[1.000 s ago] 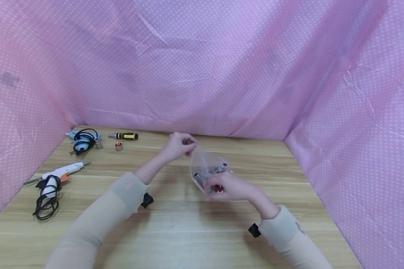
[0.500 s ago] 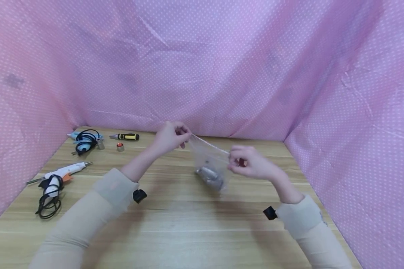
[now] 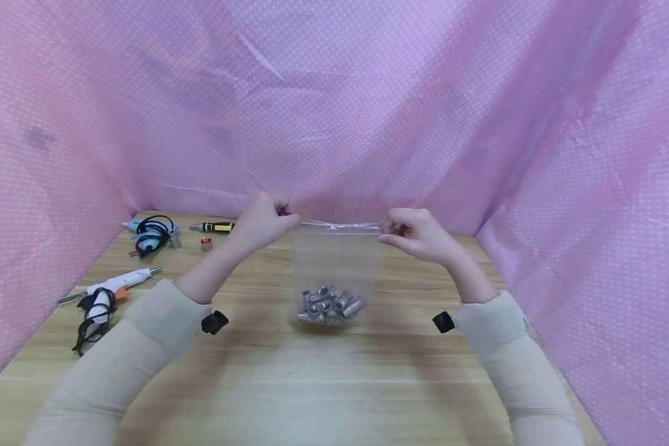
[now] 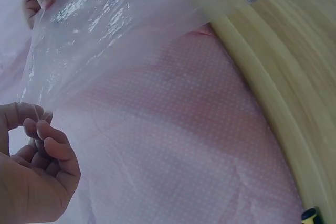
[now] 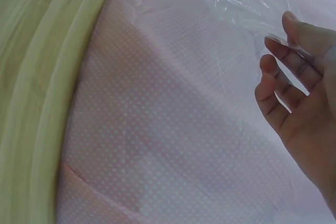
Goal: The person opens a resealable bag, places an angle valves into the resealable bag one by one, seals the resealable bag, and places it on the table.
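A clear zip bag [image 3: 337, 257] hangs upright between my hands, its top edge drawn out straight. Several silvery threaded metal pipe fittings [image 3: 326, 305] lie heaped in its bottom. My left hand [image 3: 264, 222] pinches the bag's top left corner between thumb and finger, and the left wrist view shows that hand [image 4: 39, 163] with its other fingers curled. At the opposite corner, my right hand [image 3: 418, 234] pinches the plastic. In the right wrist view, the thumb and forefinger of this hand [image 5: 304, 77] meet on the film while the other fingers are loosely bent.
On the table's left lie a blue glue gun [image 3: 147, 238] with a black cord, a white soldering-iron-like tool [image 3: 119, 282] and a corded white tool [image 3: 97, 310]. A yellow-black screwdriver [image 3: 217, 227] and a small metal piece with red inside [image 3: 206, 244] lie behind my left arm. Pink dotted cloth surrounds the table.
My right hand has risen from low on the bag to its top corner. The bag, earlier slumped then slanted, now hangs straight with level top, and my left hand has shifted left.
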A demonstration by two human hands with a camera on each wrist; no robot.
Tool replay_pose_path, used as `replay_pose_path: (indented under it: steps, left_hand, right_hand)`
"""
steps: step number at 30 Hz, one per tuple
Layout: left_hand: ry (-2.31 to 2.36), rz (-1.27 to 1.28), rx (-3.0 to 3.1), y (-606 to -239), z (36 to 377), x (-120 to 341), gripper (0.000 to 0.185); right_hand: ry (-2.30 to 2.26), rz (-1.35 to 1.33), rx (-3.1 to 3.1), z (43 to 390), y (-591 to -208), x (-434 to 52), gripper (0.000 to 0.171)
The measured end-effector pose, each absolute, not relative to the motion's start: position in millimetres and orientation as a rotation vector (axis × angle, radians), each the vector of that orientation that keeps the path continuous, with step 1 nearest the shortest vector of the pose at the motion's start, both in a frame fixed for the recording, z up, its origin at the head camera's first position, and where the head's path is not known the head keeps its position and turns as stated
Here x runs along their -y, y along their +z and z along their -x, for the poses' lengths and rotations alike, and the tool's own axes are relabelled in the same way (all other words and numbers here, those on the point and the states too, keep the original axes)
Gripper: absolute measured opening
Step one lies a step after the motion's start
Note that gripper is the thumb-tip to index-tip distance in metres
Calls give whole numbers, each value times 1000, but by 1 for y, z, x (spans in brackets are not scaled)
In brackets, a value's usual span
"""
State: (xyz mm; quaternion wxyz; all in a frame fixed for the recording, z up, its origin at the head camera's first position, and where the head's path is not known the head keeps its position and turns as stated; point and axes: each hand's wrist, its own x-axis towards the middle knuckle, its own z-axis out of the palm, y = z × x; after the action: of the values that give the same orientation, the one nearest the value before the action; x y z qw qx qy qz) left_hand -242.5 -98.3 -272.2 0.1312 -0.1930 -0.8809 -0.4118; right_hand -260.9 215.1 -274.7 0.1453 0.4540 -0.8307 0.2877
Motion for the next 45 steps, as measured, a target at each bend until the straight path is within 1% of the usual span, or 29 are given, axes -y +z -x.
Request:
replay_pose_path:
  steps: [4,9,12,15,20,25,28,31,34,36,38,40,45]
  left_hand:
    - [-1213,577,2606,-283,245,100,15]
    - [-1332,652,2653,-296,248,107,24]
    - [-1398,703,2650,-305,248,114,25]
    - [-1423,727,2583,-315,247,117,22]
    - [-1474,622,2458,-324,244,113,22]
    - [-1498,552,2380,-328,243,112,23]
    - [-1479,552,2371,-329,243,112,22]
    - [-1447,554,2372,-329,241,111,20]
    - [-1408,559,2364,-327,239,108,16]
    - [-1375,567,2349,-327,238,106,14]
    - [-1342,587,2329,-328,237,103,11]
    - [-1308,614,2311,-329,238,100,10]
    - [-1294,637,2295,-331,239,95,11]
  right_hand:
    - [912,-1198,2423,266,-286,-214,11]
    - [1025,-1040,2474,266,-298,-216,9]
    - [1066,-984,2489,263,-301,-216,7]
    - [1075,-965,2484,252,-293,-212,6]
    - [1056,-980,2458,232,-279,-206,6]
    - [1036,-987,2456,231,-282,-209,6]
    - [1027,-982,2454,239,-292,-214,7]
    - [1033,-977,2423,246,-300,-218,11]
    - [1046,-992,2363,248,-303,-216,26]
    - [1006,-1016,2322,244,-300,-210,38]
    - [929,-1033,2294,239,-296,-198,46]
    - [838,-1050,2269,234,-291,-182,47]
    - [654,-1092,2263,227,-284,-139,37]
